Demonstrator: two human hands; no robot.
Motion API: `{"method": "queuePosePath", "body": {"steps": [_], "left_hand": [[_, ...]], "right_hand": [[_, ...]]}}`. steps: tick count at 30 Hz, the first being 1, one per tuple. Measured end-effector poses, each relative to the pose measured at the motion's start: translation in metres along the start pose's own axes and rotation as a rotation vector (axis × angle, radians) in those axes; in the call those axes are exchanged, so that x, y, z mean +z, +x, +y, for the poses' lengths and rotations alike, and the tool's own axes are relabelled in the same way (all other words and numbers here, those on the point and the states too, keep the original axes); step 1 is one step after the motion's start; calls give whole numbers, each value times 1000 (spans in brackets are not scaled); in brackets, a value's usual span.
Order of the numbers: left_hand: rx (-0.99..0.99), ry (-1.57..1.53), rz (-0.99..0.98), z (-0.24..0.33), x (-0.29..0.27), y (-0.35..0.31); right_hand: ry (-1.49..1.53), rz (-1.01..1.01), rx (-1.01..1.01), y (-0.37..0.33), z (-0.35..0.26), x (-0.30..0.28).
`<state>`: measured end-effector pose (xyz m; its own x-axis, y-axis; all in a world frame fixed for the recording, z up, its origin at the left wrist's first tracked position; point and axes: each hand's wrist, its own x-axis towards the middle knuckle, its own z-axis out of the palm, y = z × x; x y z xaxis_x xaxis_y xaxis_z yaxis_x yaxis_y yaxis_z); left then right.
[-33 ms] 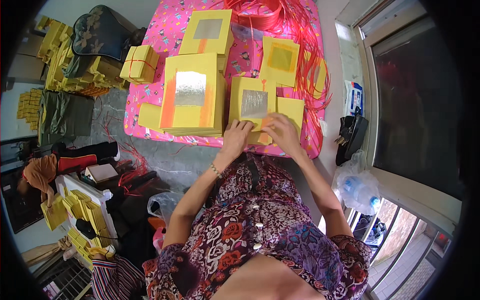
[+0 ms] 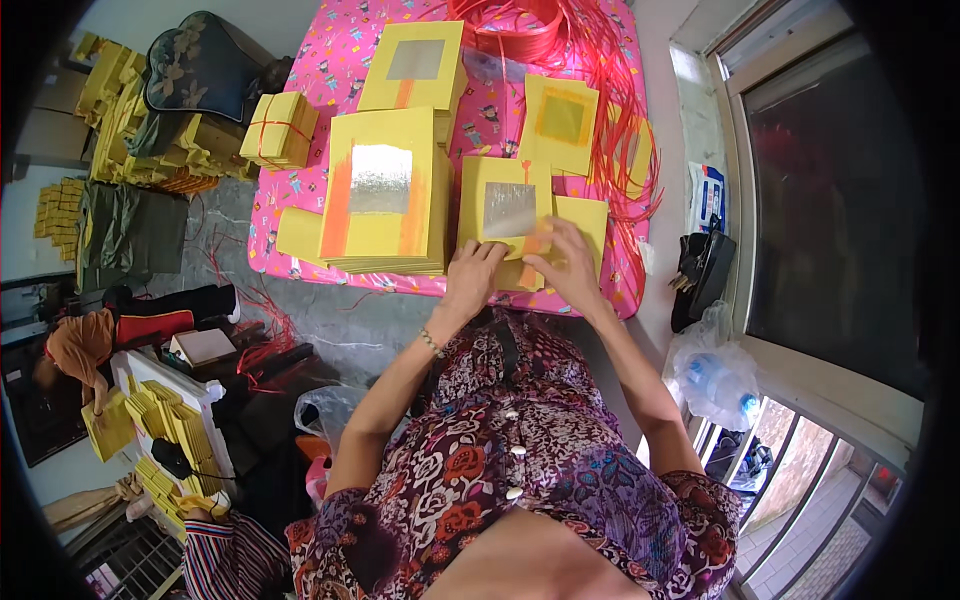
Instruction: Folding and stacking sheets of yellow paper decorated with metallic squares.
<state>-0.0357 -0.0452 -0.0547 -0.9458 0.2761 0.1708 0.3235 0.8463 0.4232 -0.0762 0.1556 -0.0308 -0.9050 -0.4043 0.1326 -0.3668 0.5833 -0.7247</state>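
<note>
Both hands on yellow paper, pink-patterned table (grey floor alongside)

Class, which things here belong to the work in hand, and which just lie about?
Likely in the work:
silver-patched yellow paper sheet, at left hand and right hand
thick, orange-streaked yellow paper stack

Apparently lying about:
crumpled clear plastic bag
blue-and-white packet
</note>
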Motion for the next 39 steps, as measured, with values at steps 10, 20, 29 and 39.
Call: {"method": "queuePosePath", "body": {"steps": [10,20,29,39], "left_hand": [[-426,-1024,-14,43,-68,17],[-297,-486,55,48,-77,19],[-485,-1415,-96,43,-61,18],[-520,-1639,-138,46,-69,27]], "right_hand": [[1301,-16,398,4,22,14],[1223,-158,495,-11,-1,5],[1207,-99,475,-11,-25,-9],[1027,11,501,-5,-36,-18]]}}
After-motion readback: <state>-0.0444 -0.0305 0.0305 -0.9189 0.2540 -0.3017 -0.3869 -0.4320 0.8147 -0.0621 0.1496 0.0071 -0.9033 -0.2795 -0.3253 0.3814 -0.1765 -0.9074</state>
